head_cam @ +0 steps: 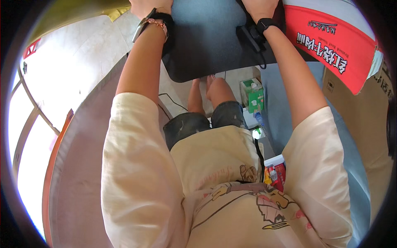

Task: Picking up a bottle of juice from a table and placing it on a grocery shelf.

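Observation:
Both my arms reach forward over a dark table top or mat [201,40] with a rounded corner. My left hand [152,6] is cut off by the top edge of the view, at the table's left side; its fingers are hidden. A watch and a beaded bracelet [158,23] are on that wrist. My right hand [261,8] also runs out at the top edge, so its fingers do not show. It wears a black wristband [266,24]. Beside this wrist a black device with a cable [249,38] lies on the dark surface. Whatever either hand touches is out of sight.
A red instant noodle carton [335,46] stands at the upper right, by a brown cardboard box [350,90]. Below the table are a green and white box [252,93] and a loose cable [173,102]. Small red and yellow packets [275,175] lie at my right side.

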`<action>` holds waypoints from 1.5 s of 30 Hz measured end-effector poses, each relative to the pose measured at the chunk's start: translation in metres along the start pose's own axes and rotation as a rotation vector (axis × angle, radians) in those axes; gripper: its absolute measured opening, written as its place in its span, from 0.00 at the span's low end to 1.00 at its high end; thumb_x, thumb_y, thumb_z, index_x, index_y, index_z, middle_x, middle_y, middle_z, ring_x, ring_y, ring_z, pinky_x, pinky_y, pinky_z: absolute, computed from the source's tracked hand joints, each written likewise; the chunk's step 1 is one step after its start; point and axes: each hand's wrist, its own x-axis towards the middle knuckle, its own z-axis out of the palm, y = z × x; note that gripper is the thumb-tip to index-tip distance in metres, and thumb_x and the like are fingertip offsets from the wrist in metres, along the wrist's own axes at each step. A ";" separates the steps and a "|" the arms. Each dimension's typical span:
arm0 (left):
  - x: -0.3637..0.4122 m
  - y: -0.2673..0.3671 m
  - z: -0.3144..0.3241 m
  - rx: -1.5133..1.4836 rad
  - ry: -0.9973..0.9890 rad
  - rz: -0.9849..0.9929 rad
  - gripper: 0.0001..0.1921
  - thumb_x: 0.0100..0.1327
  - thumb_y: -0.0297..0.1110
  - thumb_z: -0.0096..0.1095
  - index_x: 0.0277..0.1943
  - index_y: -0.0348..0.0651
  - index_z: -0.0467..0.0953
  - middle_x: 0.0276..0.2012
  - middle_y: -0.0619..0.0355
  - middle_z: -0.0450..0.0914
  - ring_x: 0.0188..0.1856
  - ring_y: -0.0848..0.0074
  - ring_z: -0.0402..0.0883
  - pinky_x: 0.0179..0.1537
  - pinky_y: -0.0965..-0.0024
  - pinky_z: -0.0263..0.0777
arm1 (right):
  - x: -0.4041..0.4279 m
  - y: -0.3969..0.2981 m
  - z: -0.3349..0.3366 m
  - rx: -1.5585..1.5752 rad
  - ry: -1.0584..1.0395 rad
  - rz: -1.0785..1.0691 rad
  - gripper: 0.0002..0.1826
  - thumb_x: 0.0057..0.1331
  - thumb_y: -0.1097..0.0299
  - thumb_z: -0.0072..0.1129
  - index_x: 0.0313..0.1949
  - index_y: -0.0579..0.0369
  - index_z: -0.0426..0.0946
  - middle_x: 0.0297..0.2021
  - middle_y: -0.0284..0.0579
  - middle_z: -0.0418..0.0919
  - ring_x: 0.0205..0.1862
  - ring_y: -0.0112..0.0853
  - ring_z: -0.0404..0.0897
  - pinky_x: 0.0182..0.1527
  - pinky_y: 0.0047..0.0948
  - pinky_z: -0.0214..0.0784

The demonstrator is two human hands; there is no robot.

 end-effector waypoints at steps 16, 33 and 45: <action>0.003 0.002 -0.005 0.003 -0.030 -0.014 0.33 0.71 0.48 0.51 0.75 0.44 0.60 0.60 0.35 0.75 0.58 0.44 0.78 0.57 0.47 0.74 | 0.002 -0.003 -0.001 -0.023 -0.027 0.015 0.25 0.61 0.64 0.59 0.60 0.49 0.78 0.62 0.58 0.73 0.66 0.55 0.69 0.69 0.53 0.58; 0.004 -0.001 0.002 -0.009 0.004 -0.001 0.33 0.70 0.48 0.52 0.74 0.42 0.62 0.59 0.35 0.75 0.57 0.45 0.79 0.57 0.48 0.75 | 0.003 0.001 0.001 -0.018 -0.045 0.018 0.25 0.61 0.64 0.60 0.59 0.53 0.77 0.62 0.58 0.73 0.66 0.55 0.69 0.69 0.52 0.59; 0.000 0.005 0.009 -0.030 0.023 -0.019 0.33 0.69 0.47 0.53 0.74 0.44 0.63 0.58 0.37 0.76 0.56 0.46 0.80 0.55 0.48 0.76 | 0.001 0.011 0.002 -0.040 -0.065 0.019 0.25 0.62 0.65 0.59 0.59 0.56 0.76 0.63 0.58 0.73 0.67 0.55 0.68 0.70 0.51 0.59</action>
